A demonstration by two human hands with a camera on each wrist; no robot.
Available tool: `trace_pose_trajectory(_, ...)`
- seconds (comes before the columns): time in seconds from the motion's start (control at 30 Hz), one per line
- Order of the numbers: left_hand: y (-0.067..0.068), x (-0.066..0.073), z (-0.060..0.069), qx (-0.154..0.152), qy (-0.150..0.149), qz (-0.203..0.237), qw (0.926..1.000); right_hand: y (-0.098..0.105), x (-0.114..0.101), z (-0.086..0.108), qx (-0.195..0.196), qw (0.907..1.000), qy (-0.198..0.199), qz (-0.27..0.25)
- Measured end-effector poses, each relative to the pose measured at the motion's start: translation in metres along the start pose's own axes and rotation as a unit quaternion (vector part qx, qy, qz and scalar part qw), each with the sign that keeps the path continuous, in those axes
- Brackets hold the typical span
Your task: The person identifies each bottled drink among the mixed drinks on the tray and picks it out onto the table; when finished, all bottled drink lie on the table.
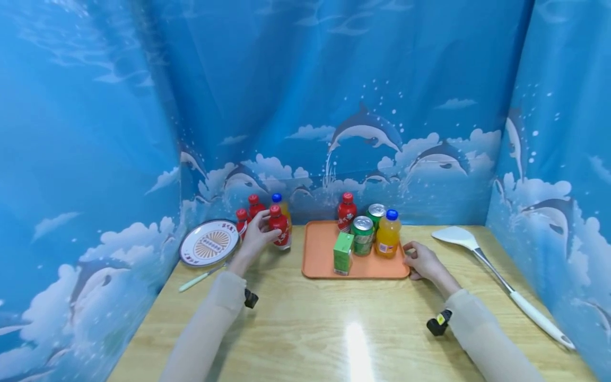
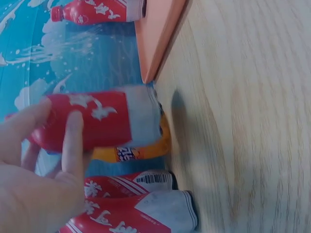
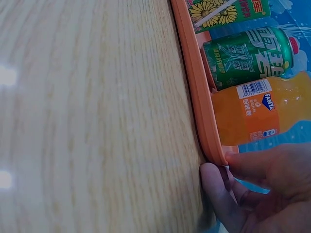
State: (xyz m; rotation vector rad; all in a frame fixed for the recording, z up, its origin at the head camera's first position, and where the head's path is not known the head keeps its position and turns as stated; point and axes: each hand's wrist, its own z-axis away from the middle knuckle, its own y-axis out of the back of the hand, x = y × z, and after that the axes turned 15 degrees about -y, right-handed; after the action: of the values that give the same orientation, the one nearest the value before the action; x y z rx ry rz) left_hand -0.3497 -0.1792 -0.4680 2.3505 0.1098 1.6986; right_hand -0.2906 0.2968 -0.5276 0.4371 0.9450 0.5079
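My left hand (image 1: 258, 237) grips a red bottle (image 1: 279, 229) with a white lower part, fingers and thumb about its upper body; in the left wrist view its base hangs off the table. Behind it stand an orange soda bottle (image 2: 127, 154) and two more red bottles (image 2: 141, 213). My right hand (image 1: 424, 261) pinches the right edge of an orange tray (image 1: 317, 260) between thumb and fingers. On that tray stand a red bottle (image 1: 347, 212), two green cans (image 1: 363, 236), an orange soda bottle (image 3: 252, 109) with a blue cap and a green drink carton (image 1: 342, 253).
A patterned plate (image 1: 210, 242) lies at the left, with a pale-green-handled utensil (image 1: 202, 278) beside it. On the right lies a white spatula (image 1: 501, 276) with a long handle. Blue dolphin-print curtains (image 1: 363, 95) enclose the table's back and sides.
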Motion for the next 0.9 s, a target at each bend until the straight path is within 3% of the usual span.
trace_pose_trajectory(0.17, -0.0008, -0.0024, 0.0033, 0.029, 0.009, -0.018, 0.9994, -0.0037, 0.0019, 0.0009, 0.001, 1.0000, 0.008, 0.001)
trace_pose_trajectory(0.53, -0.0048, -0.0008, 0.0049, 0.049, 0.028, -0.060, 0.9966, -0.0009, 0.0010, 0.0030, 0.006, 0.9998, 0.018, -0.005)
trace_pose_trajectory(0.9, -0.0057, 0.0027, 0.0052, 0.036, 0.052, -0.088, 0.9941, -0.0016, 0.0035, -0.0009, 0.001, 0.9999, 0.011, -0.005)
